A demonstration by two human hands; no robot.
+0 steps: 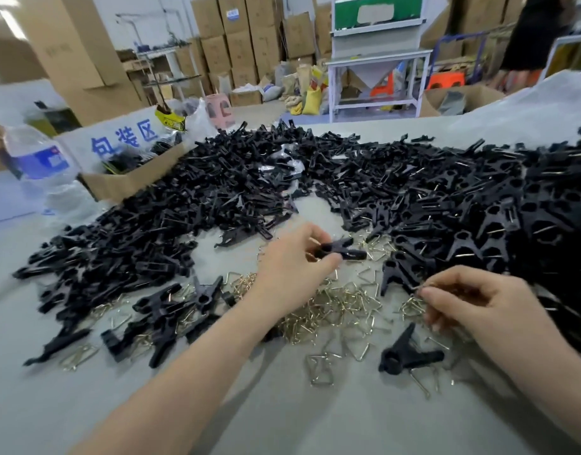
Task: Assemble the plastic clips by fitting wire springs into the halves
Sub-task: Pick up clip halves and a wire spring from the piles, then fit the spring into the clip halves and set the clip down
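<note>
My left hand (294, 267) grips a pair of black plastic clip halves (343, 251) above the grey table. My right hand (473, 302) pinches a thin wire spring (419, 288) at its fingertips, just right of a loose heap of brass-coloured wire springs (335, 310). A big pile of black clip halves (217, 192) spreads across the back and left. To the right lies a pile of assembled black clips (479, 211). One black clip (409, 354) lies alone near my right forearm.
A cardboard box (128, 182) with black parts stands at the back left, beside a water bottle (36, 156). The grey table (282, 415) runs toward me. Stacked cartons (236, 44) and a metal bench (378, 77) fill the room behind.
</note>
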